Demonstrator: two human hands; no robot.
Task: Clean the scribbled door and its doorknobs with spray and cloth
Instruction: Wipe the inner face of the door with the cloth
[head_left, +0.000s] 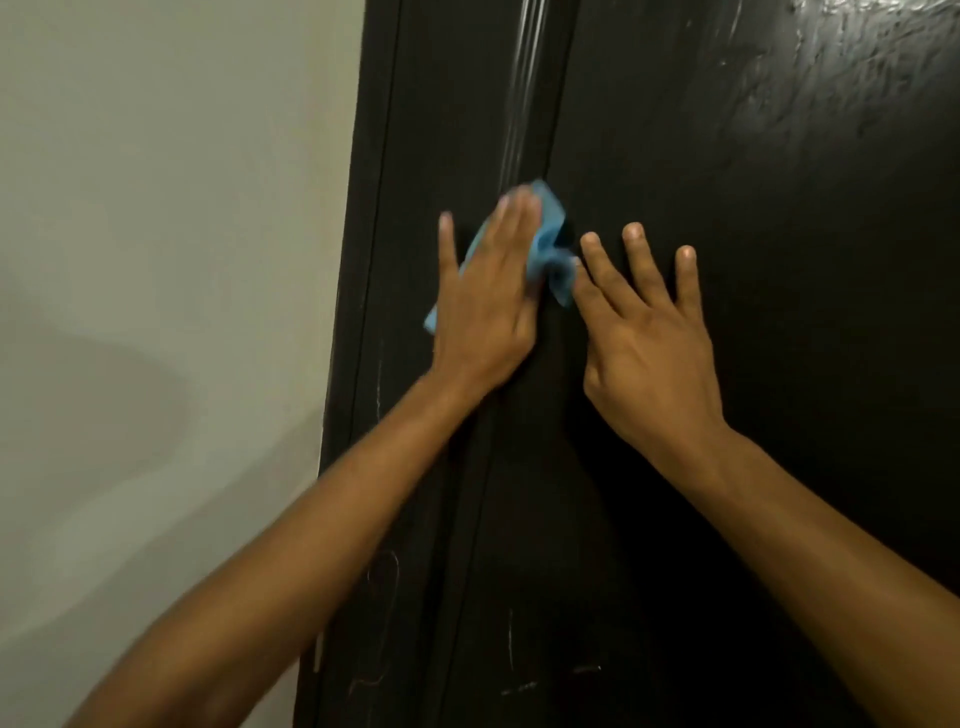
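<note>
A pale wall (156, 260) sits left of a dark door (727, 364). On the door's left edge strip, the left hand (483, 296) lies flat with fingers straight, pressing a blue cloth (550, 249) against the surface; the cloth bunches out from under its right side. Just right of the cloth, the right hand (649, 332) rests open on the door, fingers spread. Faint scribbles (511, 644) mark the door below both hands

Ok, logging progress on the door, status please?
Left hand flat, pressing crumpled blue cloth to black door frame. Right hand open, braced on glossy black door. Pale scribbles remain lower down. Nothing in the way.
</note>
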